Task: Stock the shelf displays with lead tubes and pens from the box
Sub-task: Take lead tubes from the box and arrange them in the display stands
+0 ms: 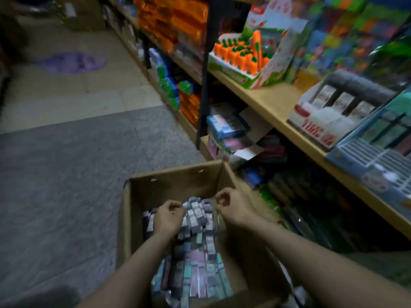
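Your box [178,181] sits open on the floor [66,174], its right side against the lower shelves. It is packed with small packs [200,218] in pale purple, pink and teal, heaped at the far end and laid in rows toward the near edge. Blur hides whether these are lead tubes or pens.

Both your hands hang over the far half of the box, just above the heap. Your left hand [168,216] is over the left part of the pile, fingers curled in, and something thin and pale shows at the fingertips; its grip looks pinched on that, though what it is cannot be told. Your right hand [231,205] is near the box's right wall, a little higher, fingers curled with thumb and forefinger meeting in a ring; whether this grip holds anything cannot be told.

On the shelf [273,101] to your right stand a carrot display [242,54] toward the far end and a red-and-white display [322,121] closer to you.
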`<state>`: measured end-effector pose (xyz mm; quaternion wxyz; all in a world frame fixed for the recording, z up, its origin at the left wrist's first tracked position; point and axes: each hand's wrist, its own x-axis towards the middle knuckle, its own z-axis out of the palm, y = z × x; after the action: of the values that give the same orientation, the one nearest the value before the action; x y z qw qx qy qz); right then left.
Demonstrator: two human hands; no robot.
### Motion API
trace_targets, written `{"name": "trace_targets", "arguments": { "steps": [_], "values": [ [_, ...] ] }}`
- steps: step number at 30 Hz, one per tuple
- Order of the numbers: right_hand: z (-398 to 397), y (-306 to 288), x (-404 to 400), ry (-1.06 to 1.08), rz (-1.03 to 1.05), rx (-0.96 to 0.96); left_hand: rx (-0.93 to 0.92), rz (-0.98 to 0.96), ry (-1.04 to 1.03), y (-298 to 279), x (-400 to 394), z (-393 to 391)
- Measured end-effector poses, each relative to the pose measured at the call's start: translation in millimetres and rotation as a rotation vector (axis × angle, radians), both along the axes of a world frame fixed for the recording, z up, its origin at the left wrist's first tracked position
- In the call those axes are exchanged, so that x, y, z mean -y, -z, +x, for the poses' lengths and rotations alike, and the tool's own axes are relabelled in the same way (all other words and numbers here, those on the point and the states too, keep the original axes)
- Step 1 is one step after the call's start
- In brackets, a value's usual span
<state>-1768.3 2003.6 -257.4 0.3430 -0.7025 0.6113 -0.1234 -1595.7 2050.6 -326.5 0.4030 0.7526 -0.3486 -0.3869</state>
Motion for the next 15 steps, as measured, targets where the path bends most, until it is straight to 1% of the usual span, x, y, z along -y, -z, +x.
{"name": "trace_targets", "arguments": {
  "steps": [4, 6, 8, 11, 15],
  "values": [
    [8, 61, -11, 0.058, 0.167, -0.073, 0.013, 0.197, -0.022, 51, -27, 7],
    [9, 87, -10, 0.067, 0.227, -0.13, 0.012, 0.238, -0.01, 69, -29, 7],
    [11, 111, -9, 0.064, 0.264, -0.184, 0.015, 0.252, 0.015, 83, -22, 6],
    [15, 143, -7, 0.096, 0.324, -0.228, 0.073, 0.232, 0.062, 99, -6, 6],
    [21, 177, -8, 0.122, 0.287, -0.275, 0.217, 0.185, 0.147, 117, 13, 8]
  ]
}}
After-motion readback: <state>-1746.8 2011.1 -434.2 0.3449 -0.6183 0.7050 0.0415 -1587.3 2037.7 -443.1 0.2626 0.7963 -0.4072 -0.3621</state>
